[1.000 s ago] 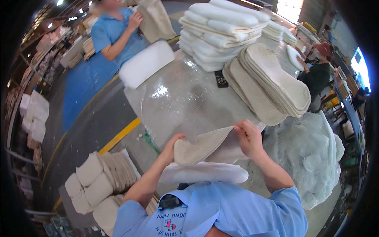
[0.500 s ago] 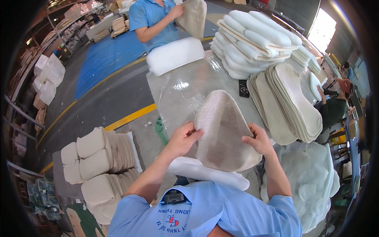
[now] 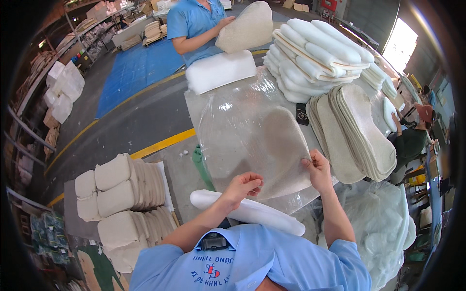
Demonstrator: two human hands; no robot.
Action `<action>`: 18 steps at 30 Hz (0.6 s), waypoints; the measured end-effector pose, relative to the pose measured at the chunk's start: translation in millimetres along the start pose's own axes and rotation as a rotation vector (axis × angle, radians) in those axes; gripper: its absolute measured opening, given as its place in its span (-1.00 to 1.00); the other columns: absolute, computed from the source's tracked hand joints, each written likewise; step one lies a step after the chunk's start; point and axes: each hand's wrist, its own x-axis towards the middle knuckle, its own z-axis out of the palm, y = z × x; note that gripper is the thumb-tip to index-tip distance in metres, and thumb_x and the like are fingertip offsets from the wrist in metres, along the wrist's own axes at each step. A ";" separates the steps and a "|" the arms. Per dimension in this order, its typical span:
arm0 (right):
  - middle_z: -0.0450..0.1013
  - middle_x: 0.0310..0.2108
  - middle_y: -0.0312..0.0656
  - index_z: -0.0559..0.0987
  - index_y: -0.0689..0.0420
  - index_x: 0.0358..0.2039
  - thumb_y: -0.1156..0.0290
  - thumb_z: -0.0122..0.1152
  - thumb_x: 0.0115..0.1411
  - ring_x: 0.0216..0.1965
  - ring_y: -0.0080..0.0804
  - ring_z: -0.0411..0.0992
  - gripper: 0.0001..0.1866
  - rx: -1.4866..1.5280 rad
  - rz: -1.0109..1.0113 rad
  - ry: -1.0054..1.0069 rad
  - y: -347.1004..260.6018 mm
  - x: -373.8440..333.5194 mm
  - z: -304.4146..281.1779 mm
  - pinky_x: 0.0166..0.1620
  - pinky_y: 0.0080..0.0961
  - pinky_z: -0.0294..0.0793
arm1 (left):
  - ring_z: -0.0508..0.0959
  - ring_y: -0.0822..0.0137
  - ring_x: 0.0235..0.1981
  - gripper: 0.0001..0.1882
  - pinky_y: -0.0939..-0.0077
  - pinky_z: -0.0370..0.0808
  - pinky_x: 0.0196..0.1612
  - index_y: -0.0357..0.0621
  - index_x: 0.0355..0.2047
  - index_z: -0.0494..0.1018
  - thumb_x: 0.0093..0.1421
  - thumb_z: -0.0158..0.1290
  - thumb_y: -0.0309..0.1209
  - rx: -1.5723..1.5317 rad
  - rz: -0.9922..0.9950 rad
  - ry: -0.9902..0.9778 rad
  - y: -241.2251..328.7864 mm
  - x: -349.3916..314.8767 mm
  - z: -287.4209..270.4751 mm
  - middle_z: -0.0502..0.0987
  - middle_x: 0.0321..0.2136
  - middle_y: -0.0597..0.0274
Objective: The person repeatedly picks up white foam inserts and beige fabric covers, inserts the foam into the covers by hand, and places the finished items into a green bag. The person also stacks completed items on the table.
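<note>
My right hand (image 3: 319, 170) pinches the right edge of a beige fabric cover (image 3: 286, 157), which is rounded at its far end and tilted over the plastic-covered table (image 3: 218, 140). Beside the cover's near left edge is my left hand (image 3: 244, 188), its fingers curled and pinched together. Whether anything is between those fingertips is too small to tell. A white padded roll (image 3: 272, 217) lies along the near table edge, under my left forearm and against my shirt.
To the right stand a stack of beige covers (image 3: 361, 131) and a tall pile of white padding (image 3: 318, 53). Plastic-wrapped padding (image 3: 378, 233) is at near right, stacked beige pieces (image 3: 128, 189) at left. Across the table, a co-worker (image 3: 194, 29) holds another cover behind a white pad (image 3: 221, 71).
The cover has turned and flattened toward the right in my right hand. My left hand has come off its left side and moved nearer me. The co-worker's cover has swung round and lower.
</note>
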 end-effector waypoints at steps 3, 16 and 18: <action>0.46 -0.27 -0.48 0.61 0.16 -0.14 0.48 0.35 0.40 -0.25 -0.71 0.33 -0.91 0.044 -0.009 -0.044 -12.1 -10.6 -9.6 -0.12 -0.64 0.37 | 0.62 0.36 -0.10 -0.65 0.36 0.56 0.01 -0.09 0.19 0.52 0.48 0.16 -0.25 0.106 -0.028 0.069 9.3 15.8 3.3 0.62 0.01 0.29; 0.56 -0.19 -0.35 0.62 0.22 -0.09 0.50 0.38 0.35 -0.21 -0.64 0.44 -0.84 0.156 -0.182 -0.126 -70.2 -41.5 -65.4 -0.11 -0.60 0.42 | 0.60 0.38 -0.19 -0.73 0.46 0.55 -0.08 -0.04 0.12 0.53 0.50 0.13 -0.26 -0.402 -0.103 -0.382 18.7 104.1 52.1 0.62 -0.12 0.36; 0.57 -0.18 -0.34 0.64 0.22 -0.06 0.51 0.39 0.35 -0.21 -0.64 0.47 -0.82 0.155 -0.119 -0.048 -72.0 -53.8 -73.4 -0.12 -0.61 0.43 | 0.61 0.39 -0.26 -0.80 0.46 0.54 -0.16 -0.08 0.01 0.58 0.49 0.13 -0.29 -0.339 -0.019 -0.245 23.4 100.2 49.5 0.62 -0.24 0.40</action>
